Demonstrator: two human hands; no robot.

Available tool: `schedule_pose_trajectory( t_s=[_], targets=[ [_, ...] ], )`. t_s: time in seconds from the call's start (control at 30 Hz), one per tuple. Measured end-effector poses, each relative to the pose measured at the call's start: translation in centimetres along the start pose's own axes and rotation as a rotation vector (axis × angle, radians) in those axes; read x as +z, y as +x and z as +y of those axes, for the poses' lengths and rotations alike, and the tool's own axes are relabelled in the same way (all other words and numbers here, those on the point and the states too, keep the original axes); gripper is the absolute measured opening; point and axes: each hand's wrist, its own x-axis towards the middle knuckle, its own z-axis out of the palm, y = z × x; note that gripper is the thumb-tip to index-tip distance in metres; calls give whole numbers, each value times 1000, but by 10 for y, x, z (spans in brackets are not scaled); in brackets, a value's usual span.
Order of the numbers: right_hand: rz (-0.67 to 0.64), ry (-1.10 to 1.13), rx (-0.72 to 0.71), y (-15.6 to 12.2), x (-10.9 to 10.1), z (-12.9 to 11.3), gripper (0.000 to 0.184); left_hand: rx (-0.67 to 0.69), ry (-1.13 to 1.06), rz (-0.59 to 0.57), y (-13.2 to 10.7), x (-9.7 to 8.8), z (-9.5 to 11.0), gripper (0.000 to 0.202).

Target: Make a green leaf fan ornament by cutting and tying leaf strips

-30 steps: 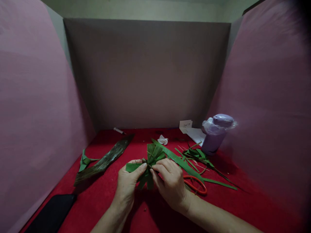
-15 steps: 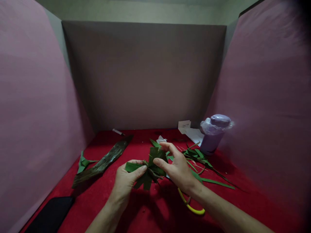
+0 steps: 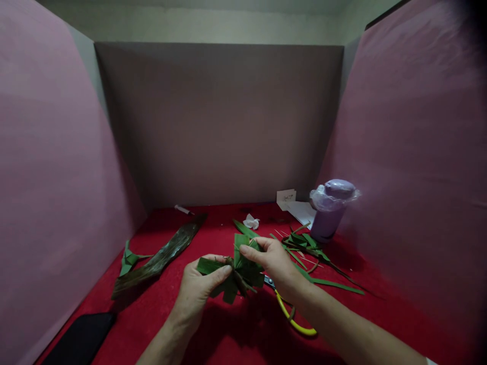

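Note:
Between my hands, above the red cloth, is a bundle of folded green leaf strips [image 3: 242, 259] with brownish stems at its middle. My left hand [image 3: 203, 284] grips its left side, thumb pressed near the stems. My right hand [image 3: 272, 261] pinches an upper right leaf piece between thumb and fingers; a thin pale sliver shows by the thumb. Beneath my right forearm lie scissors with a yellow handle [image 3: 294, 324], their blades partly hidden by the leaves and hand. Behind the bundle a green leaf [image 3: 243, 228] lies on the cloth.
A long dark leaf [image 3: 163, 256] and a small folded green leaf piece [image 3: 130, 259] lie left. A black flat object [image 3: 78, 339] is at the front left. Leaf scraps [image 3: 304, 243], thin sticks and a purple bottle [image 3: 330, 218] stand right; crumpled white tissue [image 3: 251, 221] lies behind.
My right hand's fingers have come down and closed on the upper right leaf piece. The view has shifted slightly, and more of the scissors and tissue shows.

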Motion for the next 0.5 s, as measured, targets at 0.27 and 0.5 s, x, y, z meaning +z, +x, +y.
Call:
schedule_pose_trajectory(
  t_s=[0.27,0.5],
  targets=[
    [-48,86,105,1,0,9,35,26,-20,19,-6,8,7,25],
    [-113,182,200,2,0,16,35,3,-24,-4,-7,7,6,26]
  ],
)
